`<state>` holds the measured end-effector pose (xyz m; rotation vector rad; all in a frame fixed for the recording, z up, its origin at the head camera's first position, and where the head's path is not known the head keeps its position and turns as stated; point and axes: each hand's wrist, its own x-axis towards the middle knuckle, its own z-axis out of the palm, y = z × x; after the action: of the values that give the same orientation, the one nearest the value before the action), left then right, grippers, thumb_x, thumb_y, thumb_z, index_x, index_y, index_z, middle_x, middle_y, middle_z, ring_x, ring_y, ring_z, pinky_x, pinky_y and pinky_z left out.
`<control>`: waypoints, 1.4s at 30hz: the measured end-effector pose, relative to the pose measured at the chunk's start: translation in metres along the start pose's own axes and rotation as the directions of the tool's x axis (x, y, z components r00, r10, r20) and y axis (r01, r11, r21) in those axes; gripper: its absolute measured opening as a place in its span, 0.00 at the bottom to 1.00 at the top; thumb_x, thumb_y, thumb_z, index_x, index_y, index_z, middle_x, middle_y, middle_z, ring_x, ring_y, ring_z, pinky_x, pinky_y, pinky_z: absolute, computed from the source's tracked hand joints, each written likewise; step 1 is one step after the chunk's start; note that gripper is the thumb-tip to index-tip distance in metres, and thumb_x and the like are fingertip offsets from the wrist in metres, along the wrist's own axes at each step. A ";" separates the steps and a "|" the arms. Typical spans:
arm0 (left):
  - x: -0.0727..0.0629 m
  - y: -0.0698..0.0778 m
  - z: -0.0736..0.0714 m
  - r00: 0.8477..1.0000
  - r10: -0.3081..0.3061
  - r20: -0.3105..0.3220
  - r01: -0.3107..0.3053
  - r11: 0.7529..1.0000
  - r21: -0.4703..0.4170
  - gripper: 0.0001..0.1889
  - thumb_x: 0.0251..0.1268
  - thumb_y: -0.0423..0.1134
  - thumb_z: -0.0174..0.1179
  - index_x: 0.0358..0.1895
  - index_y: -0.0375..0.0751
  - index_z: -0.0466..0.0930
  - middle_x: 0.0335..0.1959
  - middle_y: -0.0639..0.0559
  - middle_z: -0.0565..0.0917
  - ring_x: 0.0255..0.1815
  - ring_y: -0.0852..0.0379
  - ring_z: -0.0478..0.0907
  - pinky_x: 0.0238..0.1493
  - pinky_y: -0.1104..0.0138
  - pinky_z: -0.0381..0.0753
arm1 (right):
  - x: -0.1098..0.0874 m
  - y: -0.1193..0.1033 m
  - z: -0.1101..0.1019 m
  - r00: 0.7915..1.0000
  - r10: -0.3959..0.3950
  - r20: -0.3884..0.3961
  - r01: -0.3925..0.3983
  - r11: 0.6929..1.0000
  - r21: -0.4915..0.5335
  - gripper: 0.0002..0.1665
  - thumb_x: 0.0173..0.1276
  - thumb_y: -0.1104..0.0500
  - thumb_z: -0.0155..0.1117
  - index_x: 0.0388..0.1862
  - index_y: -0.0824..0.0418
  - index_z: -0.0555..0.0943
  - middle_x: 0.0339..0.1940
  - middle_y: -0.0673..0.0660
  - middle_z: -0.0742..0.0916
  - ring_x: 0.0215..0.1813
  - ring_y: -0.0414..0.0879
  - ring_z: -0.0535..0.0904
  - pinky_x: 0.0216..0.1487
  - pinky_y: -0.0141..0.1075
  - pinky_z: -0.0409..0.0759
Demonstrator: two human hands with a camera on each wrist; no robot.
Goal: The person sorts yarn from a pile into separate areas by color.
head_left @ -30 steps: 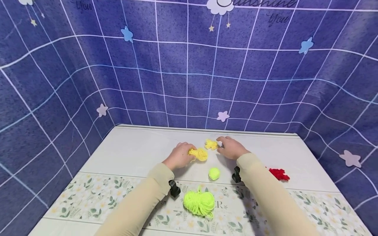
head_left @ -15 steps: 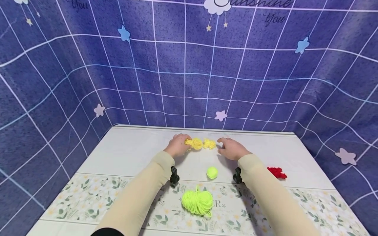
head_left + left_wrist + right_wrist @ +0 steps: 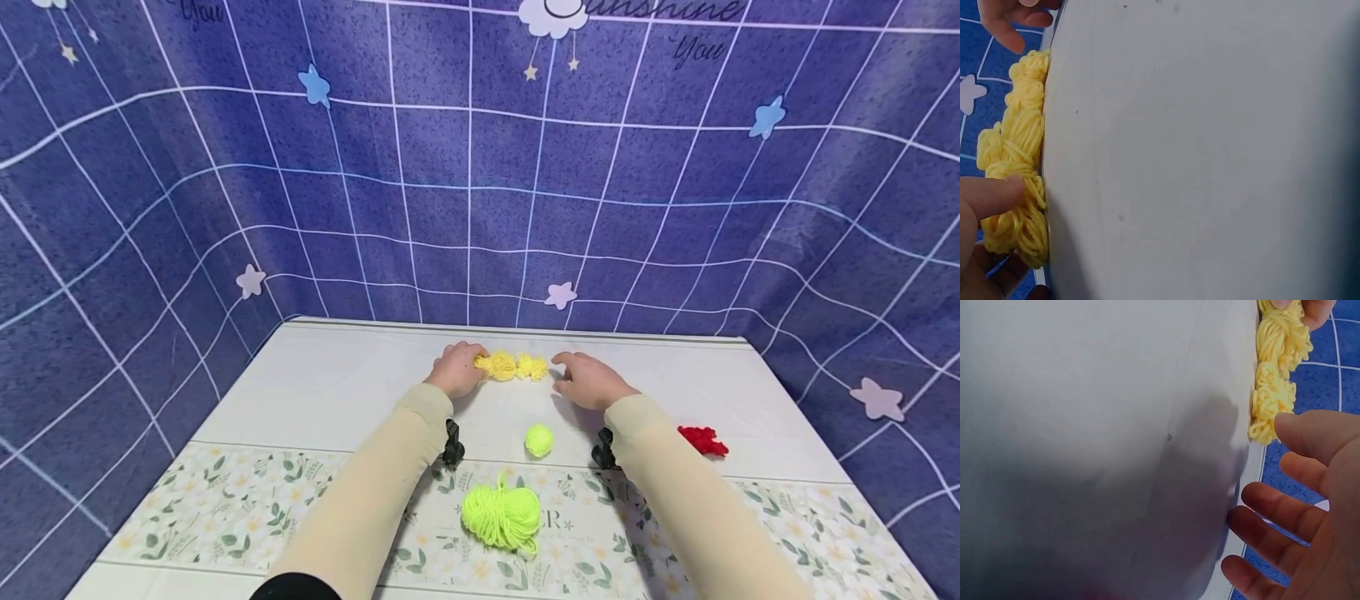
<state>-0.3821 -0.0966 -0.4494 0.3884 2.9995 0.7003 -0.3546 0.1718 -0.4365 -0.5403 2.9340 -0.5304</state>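
Observation:
My left hand (image 3: 457,369) pinches one end of a yellow yarn skein (image 3: 501,365) near the back of the table. In the left wrist view, the thumb (image 3: 1004,195) lies over the skein's loops, with other fingers on its far side. A smaller looped bunch of yellow yarn (image 3: 532,367) lies end to end with the skein, right up against it. My right hand (image 3: 591,381) hovers just right of that bunch, fingers spread and holding nothing. In the right wrist view, its thumb tip overlaps the edge of the small yellow bunch (image 3: 1270,400).
Nearer me are a small neon-yellow ball (image 3: 538,440) and a neon-green yarn skein (image 3: 501,515) on the floral band of the tablecloth (image 3: 247,500). Dark red yarn (image 3: 703,441) lies beyond the right sleeve. A blue gridded curtain (image 3: 435,217) hangs behind the table.
My left hand has carried the yellow skein toward the back of the table and then slightly right, up to the smaller yellow bunch. The right hand has stayed nearly in place.

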 end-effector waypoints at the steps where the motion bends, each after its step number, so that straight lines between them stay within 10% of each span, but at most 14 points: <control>1: 0.000 0.000 0.000 1.000 0.002 0.002 -0.002 1.000 0.003 0.20 0.69 0.42 0.65 0.63 0.46 0.80 0.57 0.46 0.78 0.62 0.43 0.69 0.61 0.45 0.69 | -0.001 0.000 0.000 1.000 0.004 -0.002 -0.004 1.000 0.001 0.32 0.73 0.52 0.62 0.72 0.59 0.71 0.49 0.59 0.83 0.49 0.52 0.80 0.54 0.52 0.78; 17: -0.032 0.004 -0.020 0.988 0.147 -0.037 -0.148 0.989 -0.015 0.24 0.68 0.46 0.65 0.65 0.48 0.77 0.64 0.47 0.75 0.66 0.43 0.66 0.64 0.44 0.66 | -0.013 -0.006 -0.002 0.994 -0.092 -0.053 0.093 0.996 0.012 0.27 0.74 0.52 0.62 0.69 0.59 0.75 0.56 0.62 0.82 0.55 0.56 0.80 0.59 0.54 0.77; 42: -0.126 0.011 -0.033 0.922 0.345 0.176 -0.330 0.937 -0.113 0.30 0.70 0.58 0.62 0.71 0.51 0.72 0.61 0.48 0.77 0.60 0.52 0.74 0.56 0.53 0.77 | -0.065 -0.025 0.001 0.967 -0.255 -0.022 0.255 0.956 0.144 0.26 0.73 0.53 0.65 0.68 0.55 0.77 0.38 0.46 0.79 0.36 0.41 0.75 0.39 0.39 0.76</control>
<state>-0.2606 -0.1332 -0.4173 0.9284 2.7357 0.7528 -0.2864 0.1735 -0.4255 -0.9056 2.8133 -0.7663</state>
